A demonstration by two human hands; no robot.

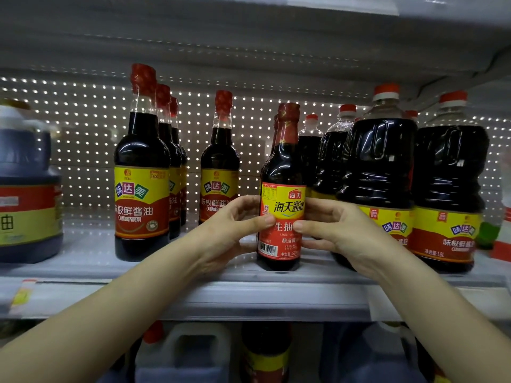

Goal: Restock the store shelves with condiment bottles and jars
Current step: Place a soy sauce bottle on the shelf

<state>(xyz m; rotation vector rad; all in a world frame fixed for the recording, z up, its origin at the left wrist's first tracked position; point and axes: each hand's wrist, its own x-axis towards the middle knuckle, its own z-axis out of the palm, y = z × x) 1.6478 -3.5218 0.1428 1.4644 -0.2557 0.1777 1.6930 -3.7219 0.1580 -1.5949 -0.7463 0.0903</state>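
The middle bottle [282, 189] has a label reading 海天, 海天酱油 and 生抽. The left bottle [141, 189] reads 味达美, 味极鲜酱油, 0添加防腐剂. The big jug [448, 217] at far right shows 味达美 and 净含量 1.8L.

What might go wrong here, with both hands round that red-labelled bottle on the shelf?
1. The red-labelled bottle stands close to the front edge of the shelf; if the left hand or right hand slips, it might tip off.
2. The big jug sits tight beside the right hand, so a nudge may knock it.
3. If pushed back, the bottle may bump the matching bottle right behind it.
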